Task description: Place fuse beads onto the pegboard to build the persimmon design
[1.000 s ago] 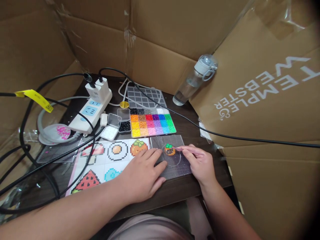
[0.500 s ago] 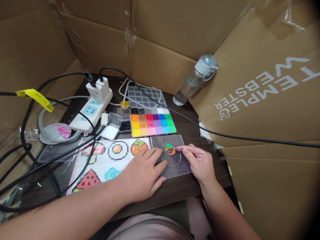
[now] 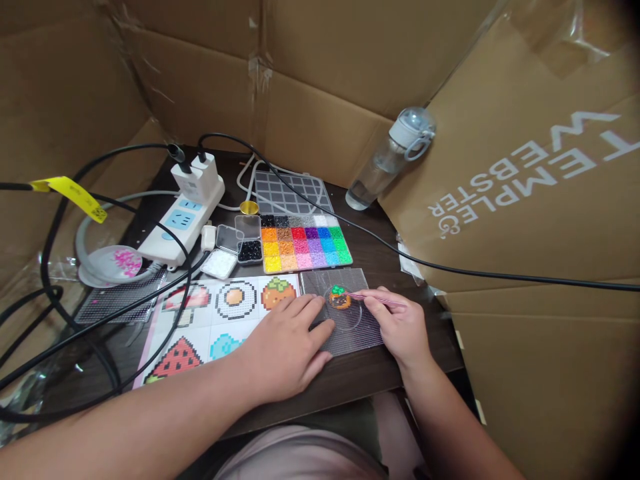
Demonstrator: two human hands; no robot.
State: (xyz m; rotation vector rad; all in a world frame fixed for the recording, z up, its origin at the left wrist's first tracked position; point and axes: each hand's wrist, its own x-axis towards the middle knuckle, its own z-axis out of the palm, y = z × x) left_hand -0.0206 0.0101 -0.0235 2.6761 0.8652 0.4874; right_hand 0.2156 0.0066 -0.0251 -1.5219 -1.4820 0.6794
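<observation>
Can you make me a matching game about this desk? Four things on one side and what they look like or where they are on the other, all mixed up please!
Things:
1. thin pink tool
2. water bottle
3. fried-egg picture
4. power strip

Clues:
A. white, with light-blue sockets
B. round, with an orange middle
C. held in the right hand
D. tall and see-through

Right pairs: 1-C, 2-D, 3-B, 4-A
</observation>
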